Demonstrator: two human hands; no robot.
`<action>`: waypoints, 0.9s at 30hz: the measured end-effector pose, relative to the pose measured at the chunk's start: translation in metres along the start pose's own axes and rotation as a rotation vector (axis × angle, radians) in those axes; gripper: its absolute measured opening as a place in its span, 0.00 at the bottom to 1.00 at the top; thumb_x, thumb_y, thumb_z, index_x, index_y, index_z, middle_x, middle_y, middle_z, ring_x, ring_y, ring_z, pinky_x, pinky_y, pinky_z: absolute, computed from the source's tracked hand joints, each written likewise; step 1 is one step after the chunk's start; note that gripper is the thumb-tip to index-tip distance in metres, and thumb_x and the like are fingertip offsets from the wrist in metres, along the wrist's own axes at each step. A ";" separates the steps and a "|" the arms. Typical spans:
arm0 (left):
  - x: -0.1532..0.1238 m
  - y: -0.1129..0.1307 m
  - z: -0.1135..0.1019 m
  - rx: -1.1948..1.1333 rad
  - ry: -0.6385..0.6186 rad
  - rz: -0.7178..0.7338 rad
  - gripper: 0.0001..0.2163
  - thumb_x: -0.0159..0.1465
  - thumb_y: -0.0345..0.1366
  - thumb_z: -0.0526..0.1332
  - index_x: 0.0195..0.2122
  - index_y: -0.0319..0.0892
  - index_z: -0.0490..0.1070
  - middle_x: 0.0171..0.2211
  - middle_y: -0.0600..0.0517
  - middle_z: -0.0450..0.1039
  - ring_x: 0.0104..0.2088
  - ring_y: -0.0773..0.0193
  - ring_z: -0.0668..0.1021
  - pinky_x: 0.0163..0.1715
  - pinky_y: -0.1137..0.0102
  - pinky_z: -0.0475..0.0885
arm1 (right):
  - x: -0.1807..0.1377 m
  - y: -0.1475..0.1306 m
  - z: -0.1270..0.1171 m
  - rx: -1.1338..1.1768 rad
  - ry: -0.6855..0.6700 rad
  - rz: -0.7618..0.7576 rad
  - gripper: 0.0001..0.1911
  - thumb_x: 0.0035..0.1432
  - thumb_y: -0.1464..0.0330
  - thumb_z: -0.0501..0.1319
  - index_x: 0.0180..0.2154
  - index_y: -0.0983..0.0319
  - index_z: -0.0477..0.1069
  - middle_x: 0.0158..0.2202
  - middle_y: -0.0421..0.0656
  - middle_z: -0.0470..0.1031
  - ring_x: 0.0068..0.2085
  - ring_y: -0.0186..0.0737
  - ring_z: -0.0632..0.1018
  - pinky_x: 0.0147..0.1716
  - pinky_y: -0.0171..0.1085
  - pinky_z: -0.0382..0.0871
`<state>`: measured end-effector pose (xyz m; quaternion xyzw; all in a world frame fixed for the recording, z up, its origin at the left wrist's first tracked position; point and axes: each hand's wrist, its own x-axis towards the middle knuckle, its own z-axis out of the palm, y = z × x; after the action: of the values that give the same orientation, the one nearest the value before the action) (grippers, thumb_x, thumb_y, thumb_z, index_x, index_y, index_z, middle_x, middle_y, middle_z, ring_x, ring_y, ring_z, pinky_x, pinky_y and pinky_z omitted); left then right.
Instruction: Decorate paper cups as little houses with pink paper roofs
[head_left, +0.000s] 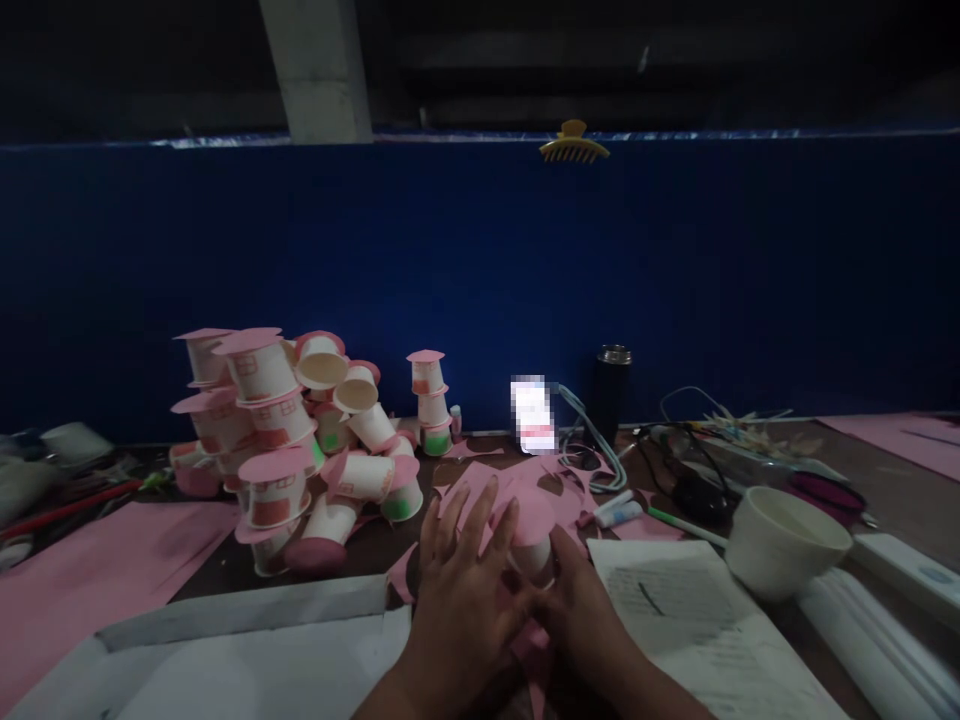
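A white paper cup (pixel 534 562) with a pink paper disc (pixel 527 517) on top stands between my hands at the middle of the table. My left hand (pixel 463 575) lies beside it with fingers stretched out and slightly spread, the index fingertip at the disc's edge. On the other side, my right hand (pixel 576 590) curls against the cup, its lower fingers partly hidden. Pink paper scraps (pixel 469 480) lie under and around both hands. To the left, several pink-topped paper cups (pixel 274 490) with drawn windows are stacked or tipped over.
A small cup tower (pixel 433 408) stands at the back, near a lit phone (pixel 533 415) and a dark bottle (pixel 611 390). On the right are a printed sheet (pixel 675 590), a white bowl (pixel 784 545) and cables. An open white box (pixel 247 650) sits front left. Behind rises a blue partition (pixel 480 260).
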<state>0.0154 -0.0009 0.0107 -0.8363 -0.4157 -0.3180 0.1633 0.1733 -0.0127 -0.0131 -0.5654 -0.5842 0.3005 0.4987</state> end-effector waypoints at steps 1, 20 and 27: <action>0.000 0.000 0.000 -0.009 -0.002 -0.001 0.32 0.61 0.50 0.57 0.65 0.48 0.51 0.68 0.48 0.46 0.65 0.46 0.51 0.62 0.50 0.45 | 0.000 0.001 -0.001 -0.004 0.002 -0.001 0.16 0.45 0.65 0.65 0.38 0.62 0.69 0.34 0.43 0.76 0.35 0.44 0.75 0.32 0.37 0.69; 0.000 0.005 -0.004 -0.021 0.037 0.037 0.32 0.61 0.50 0.58 0.65 0.50 0.52 0.67 0.46 0.46 0.65 0.44 0.51 0.60 0.46 0.48 | 0.000 -0.005 -0.004 -0.310 0.045 -0.105 0.20 0.50 0.65 0.63 0.46 0.62 0.67 0.41 0.47 0.74 0.40 0.47 0.74 0.39 0.41 0.66; 0.000 0.008 -0.004 -0.071 -0.024 0.045 0.30 0.59 0.49 0.60 0.63 0.53 0.56 0.68 0.50 0.46 0.65 0.44 0.51 0.61 0.47 0.45 | 0.001 -0.001 -0.006 -0.473 0.039 -0.265 0.19 0.49 0.73 0.61 0.45 0.62 0.68 0.41 0.48 0.73 0.41 0.47 0.71 0.40 0.42 0.63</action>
<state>0.0206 -0.0076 0.0136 -0.8544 -0.3871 -0.3189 0.1357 0.1791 -0.0136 -0.0104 -0.5904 -0.6974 0.0768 0.3989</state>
